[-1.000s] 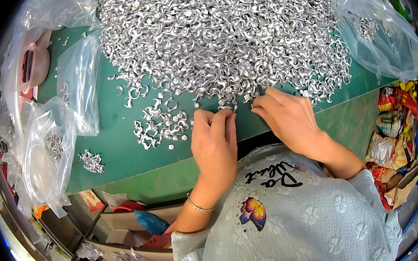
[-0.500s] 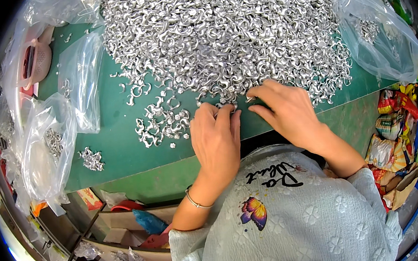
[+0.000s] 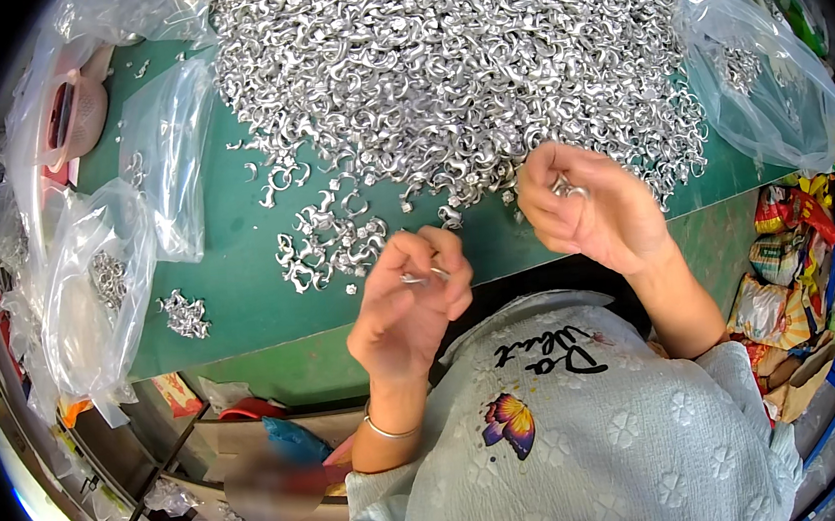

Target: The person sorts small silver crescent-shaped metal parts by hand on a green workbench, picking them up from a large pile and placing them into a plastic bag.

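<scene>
My left hand [image 3: 404, 307] is raised off the near table edge with its palm turned up. Its curled fingers hold a small silver curved metal piece [image 3: 413, 279]. To the right, my right hand [image 3: 602, 211] is also turned up, its fingers bent around another curved metal piece [image 3: 567, 188]. Beyond both hands spreads a big pile of similar silver pieces [image 3: 459, 66]. Just left of my left hand lies a looser cluster of pieces [image 3: 321, 245] on the green table [image 3: 243, 322].
A small separate heap [image 3: 185, 315] sits at the left table edge. Clear plastic bags [image 3: 93, 332] with some pieces lie beside it, near a pink basket [image 3: 82, 117]. Another clear bag [image 3: 774, 96] is at the right. Colourful packages [image 3: 789, 255] stand right of the table.
Both hands have drawn back from the pile's near edge and turned palm up. Silver pieces now show in their fingers. The hands are a little farther apart.
</scene>
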`<move>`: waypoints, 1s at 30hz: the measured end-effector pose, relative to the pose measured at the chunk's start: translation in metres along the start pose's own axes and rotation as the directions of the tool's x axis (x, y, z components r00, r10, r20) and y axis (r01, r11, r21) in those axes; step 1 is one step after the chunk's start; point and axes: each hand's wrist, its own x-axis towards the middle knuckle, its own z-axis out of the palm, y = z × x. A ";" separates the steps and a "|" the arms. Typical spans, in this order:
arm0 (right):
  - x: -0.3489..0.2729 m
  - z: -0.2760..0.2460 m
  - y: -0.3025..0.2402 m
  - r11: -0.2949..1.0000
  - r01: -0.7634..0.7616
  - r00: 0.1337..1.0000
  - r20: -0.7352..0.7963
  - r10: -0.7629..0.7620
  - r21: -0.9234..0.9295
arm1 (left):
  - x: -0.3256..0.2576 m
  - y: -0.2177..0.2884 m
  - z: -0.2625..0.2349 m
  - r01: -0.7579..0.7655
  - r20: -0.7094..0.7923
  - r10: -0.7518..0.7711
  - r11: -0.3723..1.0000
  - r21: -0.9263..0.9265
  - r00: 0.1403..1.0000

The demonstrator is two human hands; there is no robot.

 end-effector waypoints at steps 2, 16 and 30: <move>0.002 -0.010 0.003 0.982 -0.094 0.996 -0.028 0.090 -0.166 | -0.004 0.000 -0.006 -0.034 -0.114 0.030 0.999 -0.036 0.993; -0.007 0.034 0.027 0.103 0.596 0.803 0.594 -0.050 -0.797 | -0.022 -0.020 0.002 0.437 -0.226 -0.546 0.809 -0.394 0.807; -0.003 0.003 0.016 -0.014 0.274 0.920 0.266 -0.289 -0.962 | 0.005 -0.009 0.004 0.030 0.074 0.456 -0.218 0.976 0.887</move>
